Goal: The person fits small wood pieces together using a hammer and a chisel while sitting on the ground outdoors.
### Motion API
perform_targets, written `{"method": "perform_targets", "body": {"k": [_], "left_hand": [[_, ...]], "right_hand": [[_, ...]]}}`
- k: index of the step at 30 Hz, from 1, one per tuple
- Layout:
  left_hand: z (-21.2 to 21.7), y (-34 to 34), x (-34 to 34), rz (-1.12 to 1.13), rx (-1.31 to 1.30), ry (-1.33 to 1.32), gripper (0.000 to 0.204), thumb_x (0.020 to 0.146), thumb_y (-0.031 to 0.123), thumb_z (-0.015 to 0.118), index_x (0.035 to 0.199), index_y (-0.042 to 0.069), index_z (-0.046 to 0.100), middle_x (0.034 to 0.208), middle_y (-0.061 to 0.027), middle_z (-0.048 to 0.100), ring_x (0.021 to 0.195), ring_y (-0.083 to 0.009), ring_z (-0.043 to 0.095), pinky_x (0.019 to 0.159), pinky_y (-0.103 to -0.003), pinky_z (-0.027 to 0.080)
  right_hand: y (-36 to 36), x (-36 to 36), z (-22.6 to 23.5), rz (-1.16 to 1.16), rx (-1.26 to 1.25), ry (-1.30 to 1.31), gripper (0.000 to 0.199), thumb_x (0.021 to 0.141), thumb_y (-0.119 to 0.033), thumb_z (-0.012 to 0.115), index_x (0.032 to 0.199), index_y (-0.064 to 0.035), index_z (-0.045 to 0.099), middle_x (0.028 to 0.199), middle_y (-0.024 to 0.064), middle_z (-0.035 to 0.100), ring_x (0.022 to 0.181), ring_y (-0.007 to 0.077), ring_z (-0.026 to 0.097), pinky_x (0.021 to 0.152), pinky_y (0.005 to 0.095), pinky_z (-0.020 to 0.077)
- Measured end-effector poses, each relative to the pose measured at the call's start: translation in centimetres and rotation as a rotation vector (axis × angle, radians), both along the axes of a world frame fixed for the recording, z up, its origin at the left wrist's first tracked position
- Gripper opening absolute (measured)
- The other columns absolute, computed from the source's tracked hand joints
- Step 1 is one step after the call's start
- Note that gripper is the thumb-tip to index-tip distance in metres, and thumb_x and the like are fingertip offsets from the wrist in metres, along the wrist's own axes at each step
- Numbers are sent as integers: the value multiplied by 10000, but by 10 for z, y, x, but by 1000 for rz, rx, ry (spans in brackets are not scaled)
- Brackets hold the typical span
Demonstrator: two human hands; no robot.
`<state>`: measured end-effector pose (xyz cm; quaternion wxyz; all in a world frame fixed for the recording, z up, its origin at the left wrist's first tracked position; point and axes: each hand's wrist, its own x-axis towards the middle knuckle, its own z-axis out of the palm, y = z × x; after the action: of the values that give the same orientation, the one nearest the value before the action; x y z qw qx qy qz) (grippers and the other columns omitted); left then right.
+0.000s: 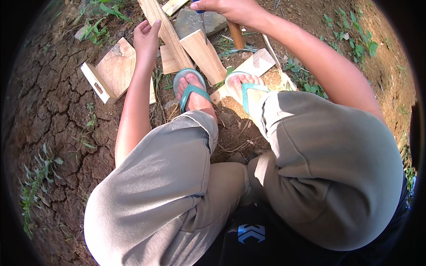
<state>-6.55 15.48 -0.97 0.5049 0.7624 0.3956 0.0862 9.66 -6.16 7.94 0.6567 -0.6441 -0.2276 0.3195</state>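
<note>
At the top, my right hand (230,9) is closed around the blue handle of a screwdriver (203,21). Its thin metal shaft points down, and the tip appears to meet a short wooden board (204,55). My left hand (147,36) is beside a long wooden strip (165,33), thumb stretched out over the strip's edge and fingers loosely curled. Nothing shows between them. The strip slopes down toward my left foot, next to the short board. Below my right hand stands a brown rounded wooden piece (236,36), its upper end hidden.
A grey stone (199,22) lies behind the boards. Two joined wooden pieces (116,66) rest on cracked soil to the left. A pale wood offcut (257,63) lies beyond my right sandal (248,88); my left sandal (191,88) touches the strip's near end. Weeds grow on both sides.
</note>
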Motion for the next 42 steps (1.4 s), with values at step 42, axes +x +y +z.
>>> {"method": "perform_targets", "body": {"k": [42], "left_hand": [[37, -33, 15, -10, 41, -419, 303, 1011, 234, 630, 1234, 30, 609, 1015, -22, 626, 875, -104, 589, 754, -273, 481]], "right_hand": [[-1, 3, 12, -64, 30, -101, 442, 790, 15, 815, 1133, -10, 537, 968, 33, 627, 861, 123, 658, 758, 296, 571]]}}
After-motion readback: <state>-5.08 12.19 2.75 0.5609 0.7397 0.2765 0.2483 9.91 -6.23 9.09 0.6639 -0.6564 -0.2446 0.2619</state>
